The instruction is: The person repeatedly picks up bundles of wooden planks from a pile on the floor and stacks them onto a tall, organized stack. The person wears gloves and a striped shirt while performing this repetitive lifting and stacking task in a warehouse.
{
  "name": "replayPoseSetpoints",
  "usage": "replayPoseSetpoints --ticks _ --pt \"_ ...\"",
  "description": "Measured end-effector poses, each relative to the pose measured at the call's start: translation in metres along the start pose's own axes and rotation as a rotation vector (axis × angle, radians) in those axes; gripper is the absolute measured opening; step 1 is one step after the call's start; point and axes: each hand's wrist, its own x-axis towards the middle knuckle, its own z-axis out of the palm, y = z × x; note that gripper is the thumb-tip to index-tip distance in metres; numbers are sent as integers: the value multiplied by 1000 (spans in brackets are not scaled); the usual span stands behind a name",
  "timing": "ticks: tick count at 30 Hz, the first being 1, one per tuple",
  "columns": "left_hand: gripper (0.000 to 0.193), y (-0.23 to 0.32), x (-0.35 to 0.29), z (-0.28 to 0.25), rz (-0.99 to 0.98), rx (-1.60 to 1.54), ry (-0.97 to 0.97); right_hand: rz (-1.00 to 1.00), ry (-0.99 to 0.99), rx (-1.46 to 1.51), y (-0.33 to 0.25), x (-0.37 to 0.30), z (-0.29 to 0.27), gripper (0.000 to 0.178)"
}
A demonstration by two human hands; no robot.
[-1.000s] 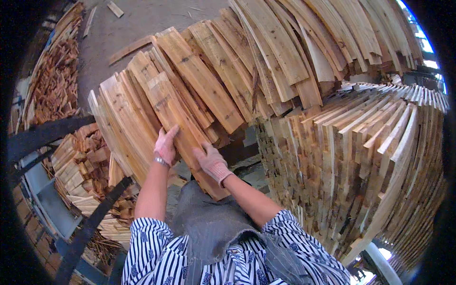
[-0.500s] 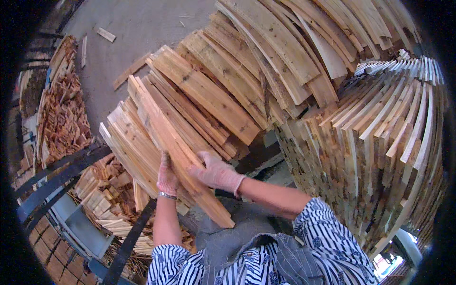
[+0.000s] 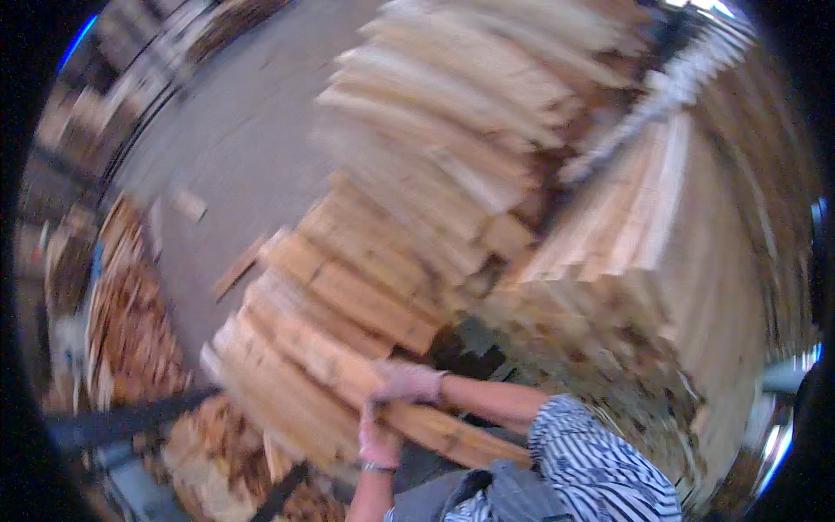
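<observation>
One long, light-brown wooden plank [image 3: 458,433] slants along a row of sawn brown planks [image 3: 357,291], gripped by our pink-gloved left hand [image 3: 380,438] and pink-gloved right hand [image 3: 409,383]. We judge uneven finger pressure could twist it loose.

A smooth grey floor [image 3: 252,130] spreads across the far left. Directly on it lie a short, pale, flat wooden offcut [image 3: 190,205] and, nearer, a narrow brown wooden strip [image 3: 239,271] just beside the row of long tan wooden boards [image 3: 374,287]. What bears those boards is hidden beneath them.
</observation>
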Motion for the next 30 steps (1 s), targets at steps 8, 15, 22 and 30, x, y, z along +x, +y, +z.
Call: replayPoseSetpoints --ticks 8,15,22,30 --pt "50 -14 1 132 131 586 -447 -347 -28 671 -99 -49 -69 90" --pt "50 -30 4 277 17 734 -833 -237 511 27 -203 -180 -144 79" --pt "49 -65 -11 390 -99 818 -1156 -193 1273 -446 -188 -285 -89 116" --pt "49 -163 -110 504 -168 770 -1530 -5 1759 -562 -210 -408 -81 95"
